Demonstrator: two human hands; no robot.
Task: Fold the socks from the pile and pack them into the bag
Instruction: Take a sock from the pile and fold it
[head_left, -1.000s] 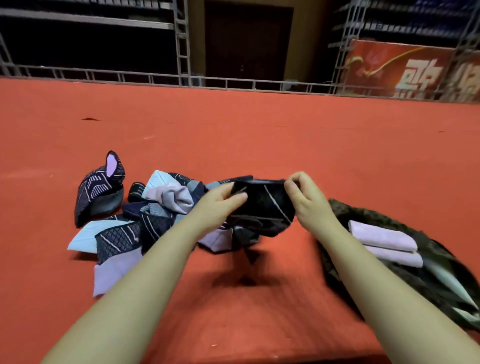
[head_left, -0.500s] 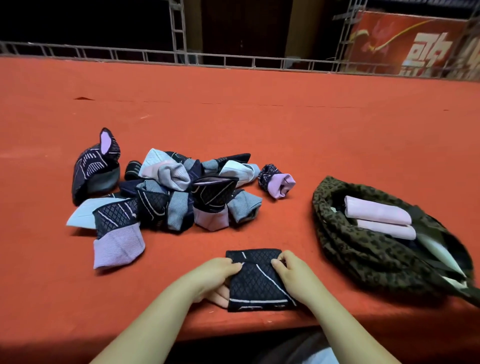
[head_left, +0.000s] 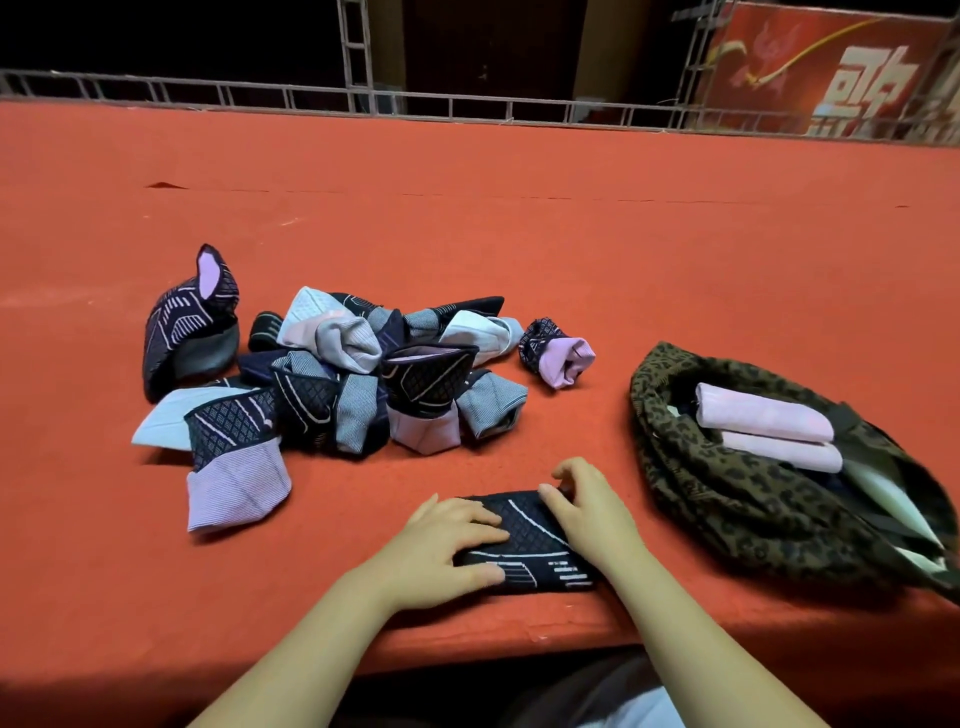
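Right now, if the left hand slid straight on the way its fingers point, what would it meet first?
The left hand lies on the black sock, fingers pointing right, so it would probably meet the right hand first, pressing the same sock.

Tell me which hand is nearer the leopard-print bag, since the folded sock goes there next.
Right. The right hand rests on the right part of the black sock, just left of the leopard-print bag. The left hand presses the sock's left part, farther away.
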